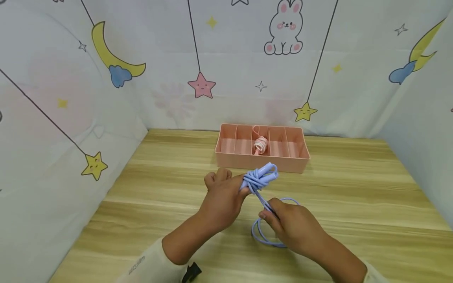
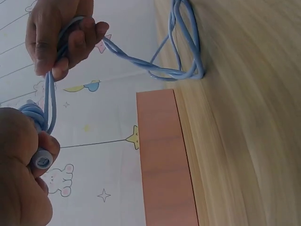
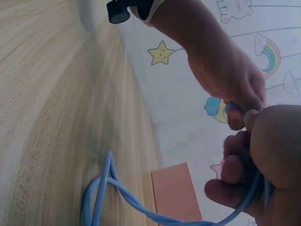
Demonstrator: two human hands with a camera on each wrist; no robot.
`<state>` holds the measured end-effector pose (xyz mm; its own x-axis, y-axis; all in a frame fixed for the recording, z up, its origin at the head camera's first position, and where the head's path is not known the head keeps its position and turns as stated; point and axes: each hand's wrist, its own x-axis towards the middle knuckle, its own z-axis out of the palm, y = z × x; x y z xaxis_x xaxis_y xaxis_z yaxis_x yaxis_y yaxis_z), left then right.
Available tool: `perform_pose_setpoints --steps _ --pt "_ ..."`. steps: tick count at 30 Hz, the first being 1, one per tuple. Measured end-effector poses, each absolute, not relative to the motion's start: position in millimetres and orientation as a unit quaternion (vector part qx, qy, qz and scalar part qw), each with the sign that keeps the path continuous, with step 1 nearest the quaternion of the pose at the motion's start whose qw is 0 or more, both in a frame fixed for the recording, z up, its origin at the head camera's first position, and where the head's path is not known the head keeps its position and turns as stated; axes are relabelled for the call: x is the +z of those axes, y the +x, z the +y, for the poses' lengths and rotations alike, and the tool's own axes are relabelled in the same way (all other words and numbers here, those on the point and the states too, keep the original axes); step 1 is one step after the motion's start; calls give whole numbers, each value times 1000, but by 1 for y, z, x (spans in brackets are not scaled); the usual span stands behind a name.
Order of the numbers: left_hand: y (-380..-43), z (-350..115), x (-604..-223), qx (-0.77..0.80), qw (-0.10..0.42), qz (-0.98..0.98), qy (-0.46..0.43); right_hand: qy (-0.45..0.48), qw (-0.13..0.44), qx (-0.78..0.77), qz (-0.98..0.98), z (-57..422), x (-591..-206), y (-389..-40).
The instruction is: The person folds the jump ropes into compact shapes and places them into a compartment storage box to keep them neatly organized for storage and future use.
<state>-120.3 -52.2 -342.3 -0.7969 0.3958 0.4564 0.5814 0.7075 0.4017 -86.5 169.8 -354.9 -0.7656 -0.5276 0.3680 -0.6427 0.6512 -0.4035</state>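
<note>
A periwinkle-blue jump rope (image 1: 257, 179) has its two handles side by side with several turns of cord wound round them. My left hand (image 1: 222, 200) grips the handles at their lower end, above the table, and one handle end (image 2: 42, 159) pokes out of the fist in the left wrist view. Lower and to the right, my right hand (image 1: 301, 226) holds the doubled cord, which runs taut up to the wound bundle. From the right hand the loose cord (image 3: 134, 201) hangs in loops down toward the tabletop.
Behind the hands, a pink tray (image 1: 262, 162) with five compartments stands near the back wall. Its middle compartment holds a pink-and-white wound jump rope (image 1: 260, 144). Printed cloth walls (image 1: 240, 106) enclose the wooden table (image 1: 159, 181) at the back and sides.
</note>
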Motion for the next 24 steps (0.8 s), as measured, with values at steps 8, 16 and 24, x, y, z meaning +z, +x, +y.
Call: perform_pose_setpoints --steps 8,16,24 --pt "-133 -57 -362 -145 226 -938 -217 300 74 253 -917 175 -358 -77" --pt "-129 -53 -377 -53 210 -942 -257 360 129 224 -896 185 -354 -82" --pt "-110 -44 -384 4 153 -924 -350 447 229 172 -848 196 -345 -104"
